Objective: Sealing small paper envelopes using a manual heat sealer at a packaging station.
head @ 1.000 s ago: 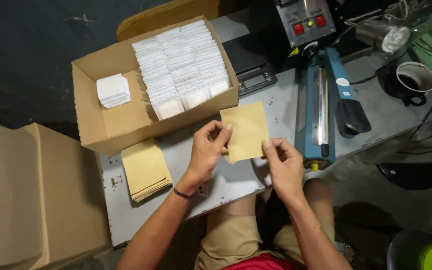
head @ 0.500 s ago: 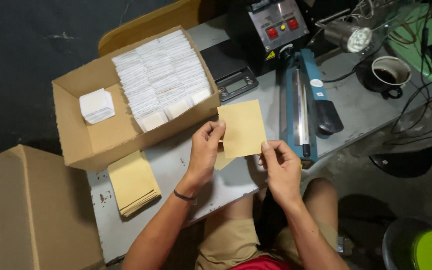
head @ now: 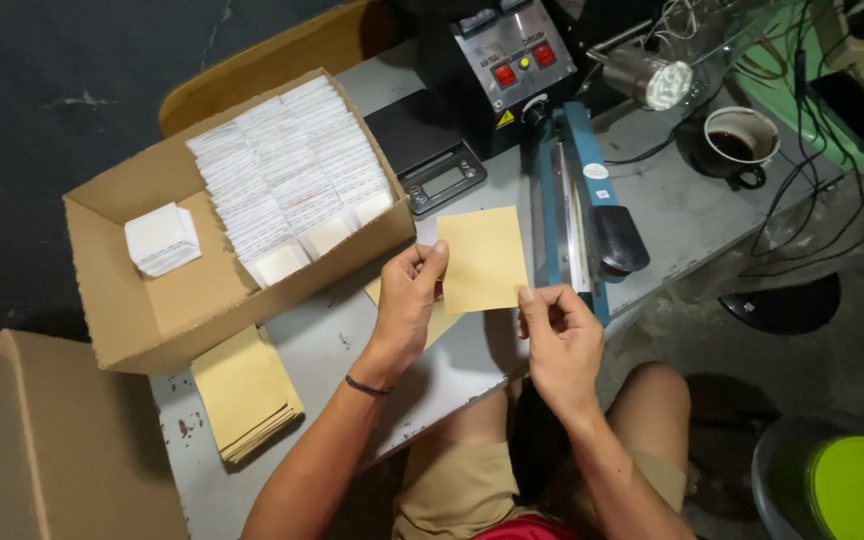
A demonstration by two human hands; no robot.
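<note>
Kraft pouch [head: 482, 258] pinched at left edge by left hand [head: 407, 300], at bottom-right corner by right hand [head: 557, 335], held above bench [head: 672, 215] front edge. Between cardboard box [head: 122, 300] and blue heat sealer [head: 577, 205]; bare bench below.

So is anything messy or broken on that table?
Mostly tidy. The grey table has chipped, rusty-looking spots near its front edge, and a mug of dark drink sits among loose cables. The tan envelope in both hands looks fine.
</note>
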